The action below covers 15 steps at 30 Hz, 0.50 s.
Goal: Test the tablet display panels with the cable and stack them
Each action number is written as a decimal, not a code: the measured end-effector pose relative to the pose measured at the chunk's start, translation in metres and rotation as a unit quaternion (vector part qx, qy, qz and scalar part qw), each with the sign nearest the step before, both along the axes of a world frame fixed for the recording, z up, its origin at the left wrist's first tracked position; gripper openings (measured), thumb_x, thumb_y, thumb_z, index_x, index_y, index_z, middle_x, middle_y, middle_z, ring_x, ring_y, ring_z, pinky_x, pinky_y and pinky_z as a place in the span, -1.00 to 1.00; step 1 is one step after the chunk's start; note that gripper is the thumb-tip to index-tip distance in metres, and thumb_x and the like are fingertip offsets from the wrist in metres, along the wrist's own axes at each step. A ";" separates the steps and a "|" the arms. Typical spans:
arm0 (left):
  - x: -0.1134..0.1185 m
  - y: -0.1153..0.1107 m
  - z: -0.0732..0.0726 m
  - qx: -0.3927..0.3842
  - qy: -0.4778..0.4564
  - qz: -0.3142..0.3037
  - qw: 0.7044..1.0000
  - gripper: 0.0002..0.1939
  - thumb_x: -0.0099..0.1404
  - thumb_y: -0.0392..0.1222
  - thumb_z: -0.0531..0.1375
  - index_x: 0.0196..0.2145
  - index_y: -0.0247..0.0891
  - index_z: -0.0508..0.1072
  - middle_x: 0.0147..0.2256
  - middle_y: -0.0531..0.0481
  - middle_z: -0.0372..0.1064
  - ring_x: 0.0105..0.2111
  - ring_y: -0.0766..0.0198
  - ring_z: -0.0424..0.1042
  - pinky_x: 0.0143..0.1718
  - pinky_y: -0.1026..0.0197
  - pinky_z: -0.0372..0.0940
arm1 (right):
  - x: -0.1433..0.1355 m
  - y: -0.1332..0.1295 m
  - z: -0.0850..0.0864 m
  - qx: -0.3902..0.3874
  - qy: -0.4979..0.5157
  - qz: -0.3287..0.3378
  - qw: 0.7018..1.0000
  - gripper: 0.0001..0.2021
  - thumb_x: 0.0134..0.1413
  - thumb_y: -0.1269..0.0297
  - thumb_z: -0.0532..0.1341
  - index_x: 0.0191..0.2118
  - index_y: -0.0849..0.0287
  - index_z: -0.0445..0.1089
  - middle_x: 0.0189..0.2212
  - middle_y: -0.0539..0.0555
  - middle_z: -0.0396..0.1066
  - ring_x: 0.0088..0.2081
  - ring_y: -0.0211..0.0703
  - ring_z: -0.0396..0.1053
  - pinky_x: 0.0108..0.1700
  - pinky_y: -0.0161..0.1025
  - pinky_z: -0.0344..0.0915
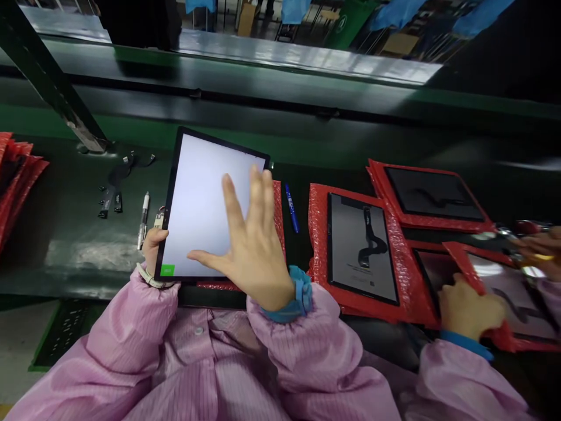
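Observation:
A tablet (199, 193) with a lit white screen and a small green patch in its lower left corner is tilted up in front of me. My left hand (152, 248) grips its lower left edge, thumb on the bezel and the other fingers hidden behind. My right hand (256, 251) is held over the screen with fingers spread and nothing in it; whether it touches the glass I cannot tell. A blue wristband (287, 298) circles my right wrist. Behind the tablet, part of a red bubble-wrap sheet (279, 216) shows.
A white pen (143, 221) and black flex cables (116, 181) lie left, beyond them red bubble wrap (21, 187). Right are a blue marker (291, 207) and dark panels (362, 245) on red bubble wrap. A co-worker's hand (471, 307) handles another panel. A metal post (52, 76) stands left.

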<state>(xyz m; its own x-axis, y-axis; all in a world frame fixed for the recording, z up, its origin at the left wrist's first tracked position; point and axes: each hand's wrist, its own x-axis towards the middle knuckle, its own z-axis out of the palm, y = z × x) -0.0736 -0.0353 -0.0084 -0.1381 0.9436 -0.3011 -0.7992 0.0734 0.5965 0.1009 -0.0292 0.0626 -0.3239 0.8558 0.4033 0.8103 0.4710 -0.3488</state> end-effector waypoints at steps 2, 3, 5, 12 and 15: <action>0.001 -0.002 0.001 0.014 0.005 -0.015 1.000 -0.40 0.01 -0.15 0.14 0.03 -0.31 0.53 -0.05 -0.09 0.57 0.11 -0.22 0.45 0.14 -0.12 0.42 | -0.007 0.010 0.006 0.014 -0.021 0.047 0.999 0.19 -0.11 -0.26 0.41 0.49 0.14 -0.17 0.48 0.33 -0.29 0.50 0.43 -0.40 0.42 0.39 -0.06; 0.002 -0.003 0.001 0.017 0.004 -0.025 1.000 -0.37 0.00 -0.15 0.14 0.06 -0.31 0.52 -0.03 -0.09 0.56 0.13 -0.22 0.44 0.15 -0.12 0.41 | -0.009 0.013 0.006 0.024 -0.030 0.061 0.997 0.18 -0.12 -0.24 0.43 0.48 0.15 -0.12 0.47 0.34 -0.24 0.50 0.43 -0.35 0.42 0.37 -0.02; 0.003 -0.005 0.002 0.024 -0.004 -0.039 0.999 -0.32 0.00 -0.14 0.15 0.12 -0.31 0.49 0.00 -0.10 0.54 0.16 -0.23 0.41 0.18 -0.14 0.38 | -0.013 0.017 0.002 0.058 -0.043 0.068 0.995 0.06 -0.07 -0.17 0.43 0.44 0.21 0.02 0.44 0.37 -0.10 0.47 0.40 -0.16 0.39 0.31 0.09; 0.007 -0.004 0.000 0.027 -0.007 -0.012 1.000 -0.27 0.00 -0.13 0.17 0.18 -0.29 0.44 0.03 -0.10 0.52 0.19 -0.22 0.37 0.22 -0.13 0.34 | -0.019 0.009 -0.023 0.262 0.019 0.031 0.964 -0.79 0.28 0.26 0.28 -0.06 0.25 0.55 -0.09 0.13 0.58 0.02 -0.09 0.48 0.06 -0.22 0.45; 0.005 -0.006 0.002 0.010 -0.018 -0.023 1.000 -0.27 -0.04 -0.12 0.20 0.14 -0.29 0.47 -0.01 -0.10 0.54 0.18 -0.23 0.38 0.19 -0.11 0.37 | -0.014 0.000 -0.022 0.286 0.069 0.053 0.954 -0.79 0.29 0.30 0.26 -0.05 0.29 0.53 -0.13 0.16 0.57 -0.02 -0.09 0.46 0.06 -0.20 0.46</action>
